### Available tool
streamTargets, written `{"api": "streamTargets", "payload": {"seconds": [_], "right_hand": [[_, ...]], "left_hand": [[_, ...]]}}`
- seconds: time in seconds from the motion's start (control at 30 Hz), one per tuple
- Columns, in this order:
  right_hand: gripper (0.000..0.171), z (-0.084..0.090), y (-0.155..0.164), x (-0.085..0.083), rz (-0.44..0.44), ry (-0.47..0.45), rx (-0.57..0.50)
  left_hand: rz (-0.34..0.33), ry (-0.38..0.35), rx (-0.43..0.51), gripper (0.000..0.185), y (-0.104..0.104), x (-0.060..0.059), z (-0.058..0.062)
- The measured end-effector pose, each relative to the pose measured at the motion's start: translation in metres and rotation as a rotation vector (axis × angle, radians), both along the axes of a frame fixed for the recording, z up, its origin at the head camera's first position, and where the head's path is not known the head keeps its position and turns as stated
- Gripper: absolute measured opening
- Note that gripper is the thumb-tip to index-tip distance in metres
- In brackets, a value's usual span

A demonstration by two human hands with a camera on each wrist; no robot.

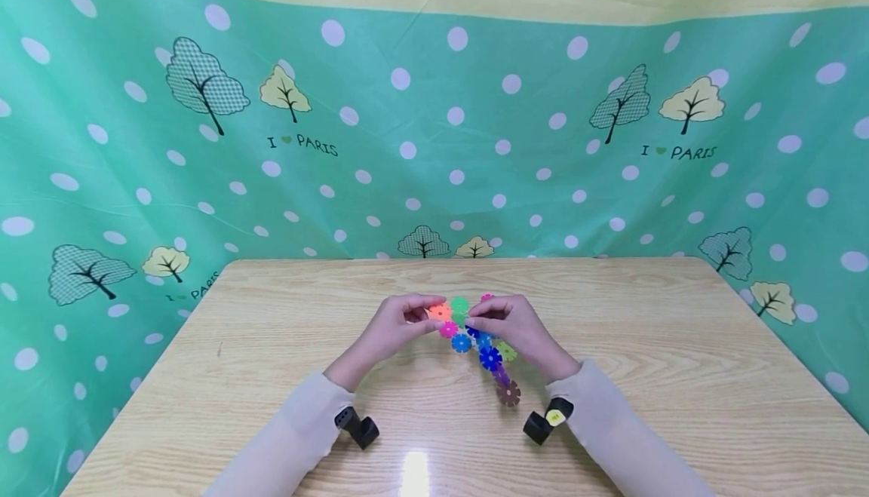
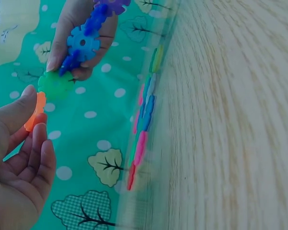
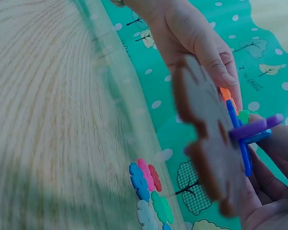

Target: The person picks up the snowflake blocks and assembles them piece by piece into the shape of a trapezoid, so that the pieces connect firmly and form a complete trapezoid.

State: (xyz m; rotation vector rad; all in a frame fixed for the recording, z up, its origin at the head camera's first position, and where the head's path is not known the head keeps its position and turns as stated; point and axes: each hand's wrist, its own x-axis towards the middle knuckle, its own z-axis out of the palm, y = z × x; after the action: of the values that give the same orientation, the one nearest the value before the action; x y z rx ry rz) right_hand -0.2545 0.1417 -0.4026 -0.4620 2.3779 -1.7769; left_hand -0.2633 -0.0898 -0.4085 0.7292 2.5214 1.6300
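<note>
In the head view my left hand (image 1: 397,325) pinches an orange snowflake disc (image 1: 440,312) between thumb and fingers. My right hand (image 1: 517,325) grips a chain of interlocked snowflake discs by its green end disc (image 2: 56,85). From there the chain runs through dark blue and light blue (image 2: 83,43) discs to a purple disc (image 1: 501,375) and a brown disc (image 1: 509,393). Close to the green disc stands the orange one's edge in the left wrist view; whether they interlock I cannot tell. The brown disc looms large and blurred in the right wrist view.
Loose discs lie on the wooden table (image 1: 285,346) beneath and behind the hands, among them a pink disc (image 1: 449,329), a blue disc (image 1: 462,343) and a yellow-green disc (image 1: 506,351). A green patterned cloth (image 1: 434,135) hangs behind the table.
</note>
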Motion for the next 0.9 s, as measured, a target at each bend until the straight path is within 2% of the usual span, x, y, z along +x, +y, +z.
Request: {"api": "streamTargets", "payload": {"seconds": [0.07, 0.33, 0.7, 0.9], "right_hand": [[0.026, 0.000, 0.000, 0.000, 0.008, 0.013, 0.008], [0.013, -0.004, 0.001, 0.000, 0.042, 0.056, 0.037], [0.018, -0.004, 0.000, -0.002, 0.136, 0.106, -0.072], [0.015, -0.003, 0.001, -0.001, 0.108, 0.115, -0.087]], "left_hand": [[-0.001, -0.002, 0.000, 0.037, 0.001, 0.001, 0.000], [-0.027, 0.005, -0.008, 0.037, 0.004, 0.004, 0.002], [-0.081, 0.045, -0.041, 0.038, 0.006, 0.008, 0.002], [-0.105, 0.033, 0.002, 0.037, 0.008, 0.010, 0.003]]}}
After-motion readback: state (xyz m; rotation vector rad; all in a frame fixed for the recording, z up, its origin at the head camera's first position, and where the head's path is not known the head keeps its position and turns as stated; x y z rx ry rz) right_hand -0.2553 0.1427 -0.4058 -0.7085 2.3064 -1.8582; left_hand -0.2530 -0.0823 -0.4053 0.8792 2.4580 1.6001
